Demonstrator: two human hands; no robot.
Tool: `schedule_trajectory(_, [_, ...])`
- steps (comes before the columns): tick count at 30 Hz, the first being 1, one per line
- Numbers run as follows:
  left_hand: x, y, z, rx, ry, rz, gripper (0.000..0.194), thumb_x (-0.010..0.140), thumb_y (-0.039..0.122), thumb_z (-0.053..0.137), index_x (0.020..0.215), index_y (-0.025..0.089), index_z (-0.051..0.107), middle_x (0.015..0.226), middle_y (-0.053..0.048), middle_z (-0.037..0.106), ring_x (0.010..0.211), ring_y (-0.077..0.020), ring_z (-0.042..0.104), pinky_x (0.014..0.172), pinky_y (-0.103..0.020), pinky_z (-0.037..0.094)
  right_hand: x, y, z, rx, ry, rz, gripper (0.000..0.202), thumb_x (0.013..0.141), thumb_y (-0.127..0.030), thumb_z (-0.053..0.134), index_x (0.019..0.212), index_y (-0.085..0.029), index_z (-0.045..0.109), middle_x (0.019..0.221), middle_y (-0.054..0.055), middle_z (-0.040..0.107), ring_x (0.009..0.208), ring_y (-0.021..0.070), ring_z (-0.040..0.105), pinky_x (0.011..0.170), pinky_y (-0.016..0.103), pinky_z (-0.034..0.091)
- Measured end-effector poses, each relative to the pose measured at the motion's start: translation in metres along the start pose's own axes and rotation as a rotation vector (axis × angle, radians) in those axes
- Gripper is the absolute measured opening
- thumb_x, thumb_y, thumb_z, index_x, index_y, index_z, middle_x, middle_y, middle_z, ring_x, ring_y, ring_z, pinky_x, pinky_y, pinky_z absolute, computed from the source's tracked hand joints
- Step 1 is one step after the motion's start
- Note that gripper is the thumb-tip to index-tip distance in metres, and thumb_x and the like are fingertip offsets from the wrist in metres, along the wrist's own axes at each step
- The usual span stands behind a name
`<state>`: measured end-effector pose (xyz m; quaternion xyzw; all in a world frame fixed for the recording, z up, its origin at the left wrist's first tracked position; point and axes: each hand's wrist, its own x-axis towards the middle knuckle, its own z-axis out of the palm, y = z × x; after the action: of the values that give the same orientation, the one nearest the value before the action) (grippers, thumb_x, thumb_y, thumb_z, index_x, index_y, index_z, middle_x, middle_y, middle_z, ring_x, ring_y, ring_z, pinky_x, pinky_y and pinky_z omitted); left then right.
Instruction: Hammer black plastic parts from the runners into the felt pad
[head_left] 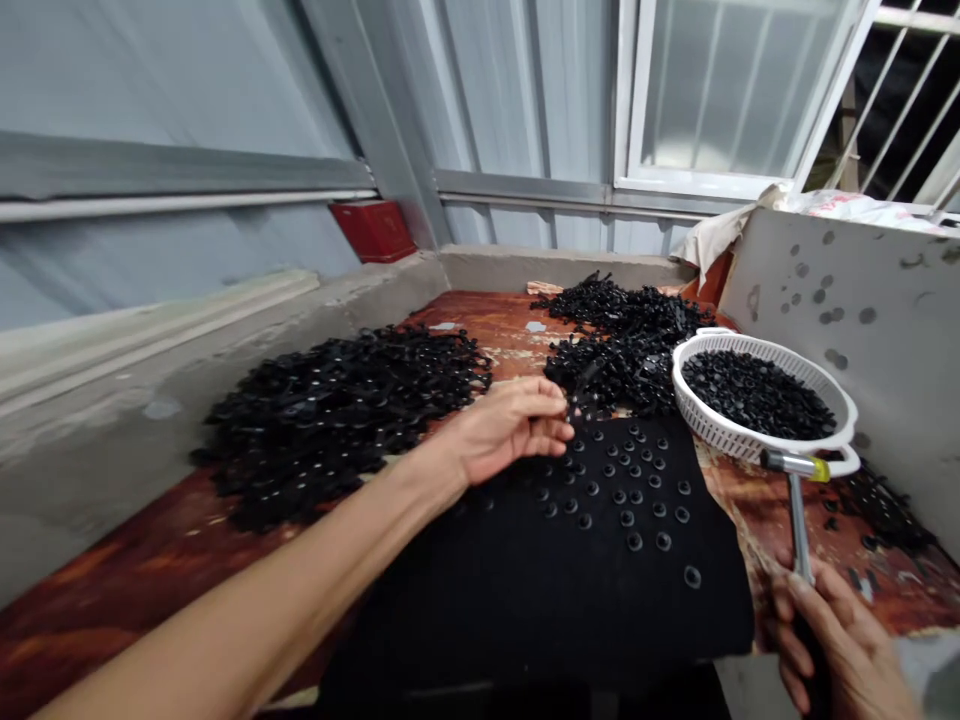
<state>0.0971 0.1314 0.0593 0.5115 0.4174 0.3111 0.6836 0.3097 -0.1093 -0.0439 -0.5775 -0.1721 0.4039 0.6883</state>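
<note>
My left hand point(517, 425) is over the far edge of a black cloth point(540, 590), its fingers curled and pinched together near a pile of black parts point(626, 375); what they hold is too small to name. Small round black pieces point(628, 480) are spread across the cloth to the right of that hand. At the lower right, my right hand point(832, 630) is wrapped round the handle of a small hammer point(799, 520). The hammer stands upright, its head with a yellow end just in front of the white basket.
A white basket point(694, 402) of black discs point(757, 395) sits on the right of the red-brown table point(502, 340). Another heap of black parts point(337, 410) lies at the left. Behind are a low cement ledge, a red box point(375, 230) and a spotted panel point(862, 320) at right.
</note>
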Motion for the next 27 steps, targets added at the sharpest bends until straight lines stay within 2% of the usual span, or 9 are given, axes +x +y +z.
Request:
schedule_trajectory(2, [-0.029, -0.019, 0.021, -0.067, -0.111, -0.071, 0.017, 0.068, 0.013, 0.07, 0.071, 0.016, 0.053, 0.061, -0.001, 0.062, 0.056, -0.0139, 0.064, 0.054, -0.026, 0.056, -0.011, -0.007, 0.012, -0.015, -0.033, -0.021, 0.034, 0.079, -0.046, 0.075, 0.095, -0.022, 0.057, 0.075, -0.004, 0.062, 0.041, 0.0045, 0.041, 0.03, 0.014, 0.04])
schedule_trajectory(5, [-0.064, -0.047, 0.052, -0.157, -0.182, -0.165, 0.024, 0.065, 0.021, 0.078, 0.073, 0.016, 0.057, 0.065, 0.0, 0.062, 0.06, -0.0137, 0.064, 0.054, -0.025, 0.056, -0.025, -0.014, 0.031, -0.025, -0.148, -0.057, 0.035, 0.081, -0.049, 0.071, 0.099, -0.023, 0.055, 0.088, 0.0, 0.068, 0.044, 0.0049, 0.045, 0.032, 0.014, 0.041])
schedule_trajectory(7, [-0.078, -0.061, 0.067, -0.18, -0.207, -0.221, 0.028, 0.063, 0.026, 0.081, 0.073, 0.016, 0.058, 0.068, 0.0, 0.063, 0.064, -0.0137, 0.064, 0.055, -0.023, 0.055, -0.029, -0.015, 0.041, -0.109, -0.241, -0.072, 0.031, 0.085, -0.048, 0.067, 0.097, -0.022, 0.054, 0.054, -0.009, 0.053, 0.037, 0.005, 0.04, 0.033, 0.013, 0.036])
schedule_trajectory(8, [-0.083, -0.067, 0.073, -0.181, -0.217, -0.246, 0.029, 0.062, 0.029, 0.082, 0.073, 0.016, 0.058, 0.069, -0.001, 0.063, 0.065, -0.0137, 0.063, 0.055, -0.023, 0.054, -0.03, -0.014, 0.044, -0.133, -0.267, -0.107, 0.03, 0.086, -0.047, 0.066, 0.096, -0.023, 0.052, 0.052, -0.011, 0.049, 0.036, 0.0047, 0.039, 0.033, 0.013, 0.034])
schedule_trajectory(11, [-0.089, -0.079, 0.079, -0.13, -0.286, -0.333, 0.032, 0.062, 0.033, 0.081, 0.072, 0.016, 0.057, 0.067, -0.001, 0.064, 0.062, -0.0127, 0.061, 0.055, -0.022, 0.052, -0.032, -0.011, 0.045, -0.161, -0.275, -0.128, 0.027, 0.088, -0.045, 0.064, 0.089, -0.023, 0.049, 0.053, -0.012, 0.044, 0.035, 0.0046, 0.039, 0.033, 0.013, 0.034])
schedule_trajectory(17, [-0.087, -0.085, 0.076, -0.085, -0.553, -0.476, 0.039, 0.06, 0.039, 0.081, 0.084, 0.015, 0.062, 0.071, -0.003, 0.064, 0.057, -0.0129, 0.061, 0.047, -0.021, 0.049, -0.037, -0.01, 0.037, -0.19, -0.377, -0.091, 0.023, 0.089, -0.041, 0.063, 0.089, -0.023, 0.049, 0.053, -0.013, 0.044, 0.033, 0.0041, 0.035, 0.031, 0.014, 0.031])
schedule_trajectory(19, [-0.087, -0.087, 0.079, -0.069, -0.543, -0.474, 0.041, 0.06, 0.043, 0.082, 0.081, 0.014, 0.061, 0.066, -0.001, 0.062, 0.053, -0.0115, 0.059, 0.044, -0.02, 0.049, -0.038, -0.01, 0.035, -0.227, -0.399, -0.095, 0.022, 0.089, -0.04, 0.063, 0.087, -0.022, 0.051, 0.056, -0.012, 0.043, 0.035, 0.0036, 0.034, 0.032, 0.014, 0.031])
schedule_trajectory(24, [-0.092, -0.093, 0.086, -0.171, -0.363, -0.451, 0.042, 0.057, 0.036, 0.086, 0.079, 0.018, 0.055, 0.058, 0.005, 0.058, 0.043, -0.0083, 0.054, 0.039, -0.019, 0.048, -0.036, -0.007, 0.029, -0.326, -0.29, -0.169, 0.016, 0.091, -0.037, 0.061, 0.09, -0.023, 0.053, 0.069, -0.008, 0.048, 0.043, 0.0042, 0.038, 0.038, 0.015, 0.036])
schedule_trajectory(27, [-0.093, -0.092, 0.086, -0.251, -0.357, -0.524, 0.045, 0.051, 0.032, 0.089, 0.079, 0.018, 0.056, 0.062, 0.004, 0.062, 0.041, -0.0085, 0.054, 0.037, -0.023, 0.05, -0.035, -0.006, 0.029, -0.332, -0.296, -0.135, 0.017, 0.092, -0.039, 0.059, 0.092, -0.024, 0.049, 0.066, -0.009, 0.045, 0.04, 0.0049, 0.038, 0.034, 0.015, 0.035])
